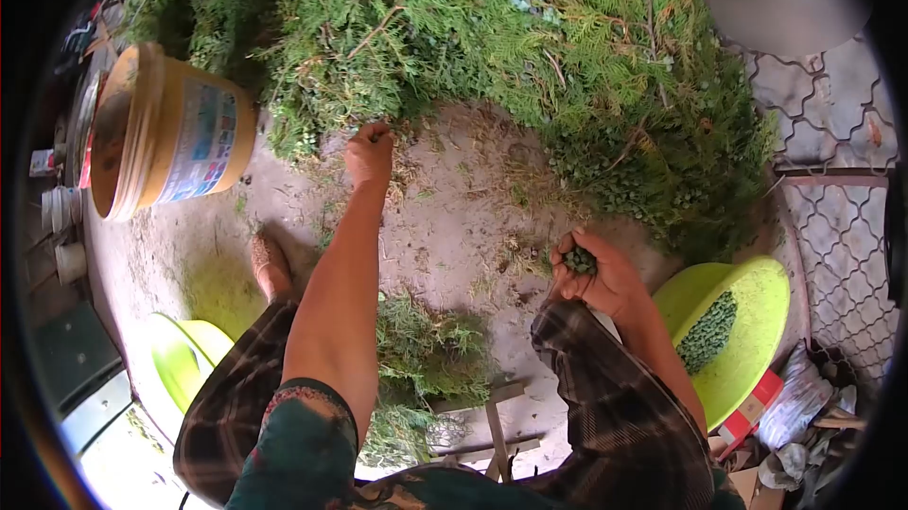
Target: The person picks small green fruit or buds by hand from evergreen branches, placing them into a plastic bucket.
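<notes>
Stretched forward, my left hand (pixel 369 156) is closed at the near edge of a big heap of cut evergreen branches (pixel 473 27). Whatever its curled fingers hold, if anything, is hidden. My right hand (pixel 605 273) is cupped above my right knee, its fingers curled round a handful of small green seed cones (pixel 579 260). Beside my right forearm, a lime-green basin (pixel 757 321) stands tilted, with many more green cones (pixel 709 332) lying in it. Pale bluish cones (pixel 539 4) show among the branches at the back.
A yellow bucket (pixel 203 131) stands at the left, and another lime-green basin (pixel 175 354) is beside my left leg. Loose branches (pixel 426 349) and wooden slats (pixel 497 434) lie between my legs. Scraps litter the floor (pixel 454 198). Bags and a red box (pixel 752 411) are at lower right.
</notes>
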Available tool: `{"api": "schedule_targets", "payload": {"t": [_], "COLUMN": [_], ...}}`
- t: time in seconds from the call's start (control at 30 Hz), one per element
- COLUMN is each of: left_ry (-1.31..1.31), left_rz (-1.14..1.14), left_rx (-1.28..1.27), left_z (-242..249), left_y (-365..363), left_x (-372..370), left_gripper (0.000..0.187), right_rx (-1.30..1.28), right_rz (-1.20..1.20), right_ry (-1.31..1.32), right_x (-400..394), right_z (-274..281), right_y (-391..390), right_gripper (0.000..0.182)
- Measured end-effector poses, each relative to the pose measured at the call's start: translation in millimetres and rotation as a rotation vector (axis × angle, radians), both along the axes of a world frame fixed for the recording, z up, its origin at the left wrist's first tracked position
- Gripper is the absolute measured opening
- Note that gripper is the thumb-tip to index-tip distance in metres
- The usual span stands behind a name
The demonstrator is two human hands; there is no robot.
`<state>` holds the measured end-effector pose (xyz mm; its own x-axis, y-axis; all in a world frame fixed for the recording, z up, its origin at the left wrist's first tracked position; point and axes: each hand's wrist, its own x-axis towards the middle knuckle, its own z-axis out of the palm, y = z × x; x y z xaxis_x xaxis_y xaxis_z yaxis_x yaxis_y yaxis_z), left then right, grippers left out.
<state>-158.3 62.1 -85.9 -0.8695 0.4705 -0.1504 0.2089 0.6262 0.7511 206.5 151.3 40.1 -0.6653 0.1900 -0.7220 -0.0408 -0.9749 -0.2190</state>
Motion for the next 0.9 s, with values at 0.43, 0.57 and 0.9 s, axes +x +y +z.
{"api": "schedule_targets", "payload": {"t": [0.43, 0.57, 0.9], "left_ry": [0.351, -0.714, -0.411], "left_rz": [-0.438, 0.049, 0.01], "left_rx": [-0.145, 0.434, 0.151], "left_z": [4, 31, 15], "left_y": [21, -10, -5], "left_x": [-13, -1, 13], "left_gripper": [0.021, 0.02, 0.021], "right_rx": [0.043, 0.03, 0.023], "right_rz": [0.193, 0.184, 0.191], "right_ry": [-0.102, -0.049, -0.077], "right_x": [-5, -7, -5], "right_z": [-7, -9, -10], "right_y": [-21, -22, -24], "right_gripper": [0.03, 0.029, 0.028]}}
